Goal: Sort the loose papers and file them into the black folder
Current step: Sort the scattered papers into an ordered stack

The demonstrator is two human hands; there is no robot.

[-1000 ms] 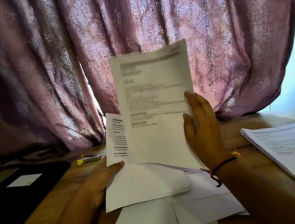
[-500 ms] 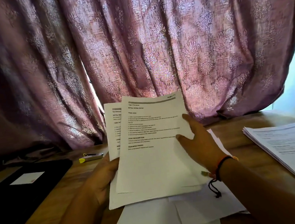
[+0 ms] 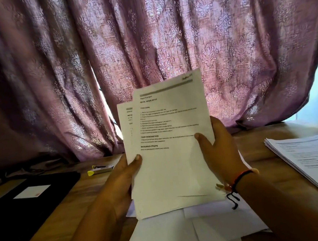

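**The lifted sheet is back on the bundle, and both hands now grip it.**

The right hand [image 3: 221, 148], which held one page up alone a second ago, now pinches the right edge of the bundle [image 3: 172, 168]. The left hand [image 3: 121, 183] clasps the left edge, thumb on the front. More loose papers [image 3: 188, 233] lie on the table [image 3: 257, 142] beneath. The black folder [image 3: 24, 207] lies flat at far left, so filing looks some way off.

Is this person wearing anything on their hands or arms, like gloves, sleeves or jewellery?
No gloves or sleeves show; both forearms are bare. The left hand wears nothing. The right hand has at its wrist a thin black-and-red cord bracelet with a pale bead and a dangling black tail.
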